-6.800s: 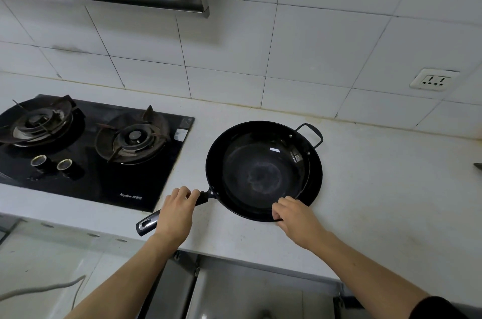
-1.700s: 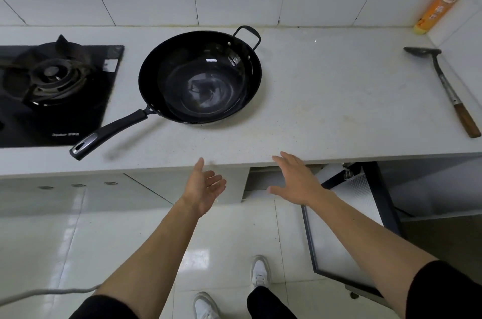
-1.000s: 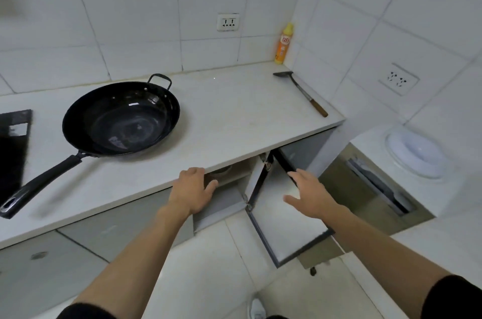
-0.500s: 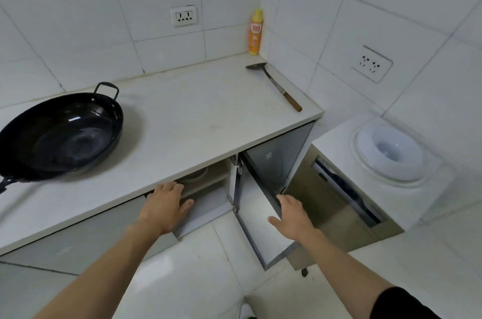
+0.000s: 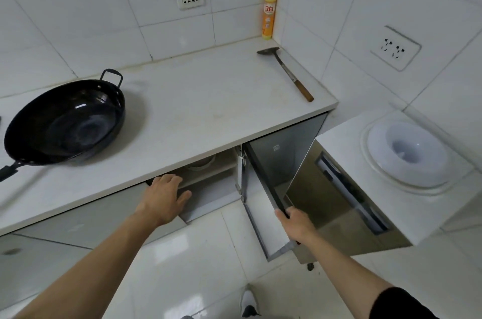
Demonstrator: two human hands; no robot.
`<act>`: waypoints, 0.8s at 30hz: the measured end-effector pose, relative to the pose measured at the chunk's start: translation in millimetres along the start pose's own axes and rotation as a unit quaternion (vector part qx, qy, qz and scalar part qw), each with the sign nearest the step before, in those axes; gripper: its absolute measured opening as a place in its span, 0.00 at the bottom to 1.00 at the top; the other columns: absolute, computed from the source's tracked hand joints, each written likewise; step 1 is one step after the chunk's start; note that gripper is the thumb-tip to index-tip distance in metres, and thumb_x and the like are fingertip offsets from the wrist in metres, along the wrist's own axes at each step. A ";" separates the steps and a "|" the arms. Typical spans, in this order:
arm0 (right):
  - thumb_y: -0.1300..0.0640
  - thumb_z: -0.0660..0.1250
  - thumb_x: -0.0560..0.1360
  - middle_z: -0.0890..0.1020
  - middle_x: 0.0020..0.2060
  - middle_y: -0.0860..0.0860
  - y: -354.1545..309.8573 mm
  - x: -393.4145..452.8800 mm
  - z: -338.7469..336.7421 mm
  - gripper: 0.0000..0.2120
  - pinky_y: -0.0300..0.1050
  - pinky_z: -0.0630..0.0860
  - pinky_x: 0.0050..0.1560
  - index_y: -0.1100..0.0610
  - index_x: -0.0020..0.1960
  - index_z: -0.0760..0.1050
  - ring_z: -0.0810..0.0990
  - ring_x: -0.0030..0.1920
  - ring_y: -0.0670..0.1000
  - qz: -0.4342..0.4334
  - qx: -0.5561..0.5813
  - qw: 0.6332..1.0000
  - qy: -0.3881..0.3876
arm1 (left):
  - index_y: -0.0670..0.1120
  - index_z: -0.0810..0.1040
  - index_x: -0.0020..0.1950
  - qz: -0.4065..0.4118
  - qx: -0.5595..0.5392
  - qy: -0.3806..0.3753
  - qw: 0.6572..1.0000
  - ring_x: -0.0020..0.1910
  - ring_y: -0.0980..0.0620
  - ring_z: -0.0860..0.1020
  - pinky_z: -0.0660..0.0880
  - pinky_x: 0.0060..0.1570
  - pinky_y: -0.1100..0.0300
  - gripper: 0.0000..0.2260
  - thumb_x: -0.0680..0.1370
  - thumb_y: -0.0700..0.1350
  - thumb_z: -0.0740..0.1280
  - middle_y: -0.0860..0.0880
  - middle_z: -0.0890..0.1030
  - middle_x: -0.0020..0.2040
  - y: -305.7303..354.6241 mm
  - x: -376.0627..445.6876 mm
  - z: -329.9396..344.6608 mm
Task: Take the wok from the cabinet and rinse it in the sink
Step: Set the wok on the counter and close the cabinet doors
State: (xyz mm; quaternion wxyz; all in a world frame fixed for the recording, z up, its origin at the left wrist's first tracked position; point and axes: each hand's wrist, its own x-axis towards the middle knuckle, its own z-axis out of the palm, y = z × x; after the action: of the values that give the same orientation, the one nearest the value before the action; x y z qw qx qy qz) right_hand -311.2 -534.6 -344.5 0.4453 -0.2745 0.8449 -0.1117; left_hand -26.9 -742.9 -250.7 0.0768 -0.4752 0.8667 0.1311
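Long handle of the black wok (image 5: 66, 120) cut off at the left frame edge; only its stub visible. Cabinet (image 5: 208, 183) interior mostly hidden under the overhang of the worktop (image 5: 203, 107); a pale round vessel on the inner shelf only partly seen, kind not determinable. Wok resting on the worktop near its left end, small loop handle toward the back wall, well apart from both hands and above and left of them. Left hand (image 5: 164, 198) below the front edge of the worktop, fingers extended and relaxed, fingertips at the top edge of the closed left door, holding nothing. Right hand (image 5: 296, 222) at the outer edge of the open cabinet door (image 5: 271, 188), fingers curled around that edge. Wok: dark, glossy, round, deep. Worktop: white, smooth, faintly stained. Door: grey outer face, white inner face, dark frame. Metal spatula (image 5: 287, 72) with wooden handle near the right edge of the worktop. Yellow-orange bottle (image 5: 269, 14) upright in the rear right corner. White round-topped appliance (image 5: 407, 154) beside the right end, lower than the worktop.
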 end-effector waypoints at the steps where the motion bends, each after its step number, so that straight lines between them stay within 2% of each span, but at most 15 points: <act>1: 0.22 0.48 0.67 0.73 0.40 0.45 -5.4 -1.9 -0.3 0.33 0.48 0.76 0.49 0.50 0.47 0.70 0.73 0.42 0.48 0.000 0.007 1.000 0.002 | 0.45 0.68 0.70 -0.006 -0.005 -0.001 1.000 0.68 0.43 0.67 0.66 0.67 0.50 0.25 0.79 0.59 0.59 0.45 0.70 0.70 -0.5 -0.2 0.0; 3: 0.31 0.49 0.76 0.78 0.47 0.51 -18.2 -6.9 -0.6 0.28 0.51 0.76 0.55 0.53 0.51 0.74 0.77 0.48 0.50 0.003 0.035 0.999 0.006 | 0.45 0.69 0.69 -0.016 -0.014 -0.002 1.000 0.67 0.43 0.68 0.67 0.66 0.49 0.25 0.78 0.59 0.59 0.44 0.71 0.69 -1.2 -1.6 2.1; 5: 0.34 0.48 0.79 0.78 0.58 0.55 -22.3 -1.9 1.6 0.31 0.53 0.74 0.61 0.57 0.62 0.73 0.77 0.57 0.54 0.031 0.084 0.996 -0.003 | 0.45 0.69 0.69 -0.029 -0.019 -0.003 0.999 0.66 0.43 0.68 0.67 0.66 0.49 0.24 0.79 0.58 0.59 0.44 0.71 0.69 -1.0 -4.8 4.3; 6: 0.34 0.48 0.79 0.77 0.61 0.56 -24.5 -1.4 3.2 0.32 0.54 0.74 0.61 0.58 0.66 0.71 0.76 0.58 0.56 0.051 0.121 0.991 -0.020 | 0.45 0.69 0.70 -0.036 -0.021 -0.003 0.999 0.67 0.43 0.67 0.66 0.66 0.49 0.24 0.79 0.58 0.59 0.44 0.70 0.70 -1.4 -7.1 5.7; 8: 0.34 0.50 0.79 0.76 0.59 0.57 -28.7 1.0 8.5 0.32 0.55 0.76 0.58 0.58 0.68 0.69 0.76 0.56 0.57 0.080 0.186 0.978 -0.051 | 0.46 0.68 0.70 -0.047 -0.024 -0.004 0.999 0.68 0.44 0.66 0.66 0.66 0.49 0.24 0.79 0.57 0.59 0.45 0.69 0.71 -4.7 -11.7 8.9; 11: 0.32 0.52 0.77 0.78 0.57 0.58 -38.2 3.3 21.6 0.33 0.56 0.79 0.54 0.58 0.66 0.71 0.78 0.55 0.58 0.097 0.237 0.963 -0.087 | 0.46 0.68 0.71 -0.058 -0.031 -0.006 0.998 0.69 0.44 0.66 0.65 0.66 0.49 0.24 0.79 0.57 0.59 0.45 0.69 0.71 -17.7 -16.6 13.2; 16: 0.29 0.53 0.74 0.80 0.54 0.62 -62.7 6.1 54.1 0.39 0.61 0.78 0.56 0.63 0.62 0.73 0.81 0.53 0.62 0.127 0.327 0.924 -0.152 | 0.46 0.68 0.71 -0.080 -0.046 -0.021 0.996 0.69 0.43 0.66 0.64 0.66 0.49 0.24 0.79 0.58 0.59 0.45 0.70 0.71 -52.5 -16.9 17.3; 20: 0.30 0.52 0.75 0.78 0.57 0.65 -92.9 5.8 79.9 0.41 0.61 0.78 0.55 0.67 0.63 0.70 0.79 0.56 0.65 0.156 0.374 0.899 -0.165 | 0.46 0.68 0.70 -0.078 -0.060 -0.022 0.995 0.69 0.44 0.67 0.65 0.66 0.48 0.24 0.79 0.58 0.59 0.45 0.70 0.70 -86.1 -8.8 13.4; 24: 0.30 0.51 0.76 0.78 0.57 0.66 -129.0 5.0 106.8 0.42 0.62 0.74 0.61 0.70 0.64 0.70 0.77 0.58 0.65 0.179 0.441 0.864 -0.164 | 0.46 0.68 0.70 -0.070 -0.075 -0.017 0.995 0.67 0.44 0.68 0.67 0.65 0.48 0.24 0.79 0.58 0.59 0.44 0.71 0.69 -124.7 -0.9 5.5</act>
State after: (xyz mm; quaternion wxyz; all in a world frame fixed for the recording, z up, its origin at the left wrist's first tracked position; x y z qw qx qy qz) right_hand -179.5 -637.7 -353.9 0.6643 0.0917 0.6569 -0.3446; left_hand 78.8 -804.6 -275.1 0.0645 -0.5367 0.8176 0.1984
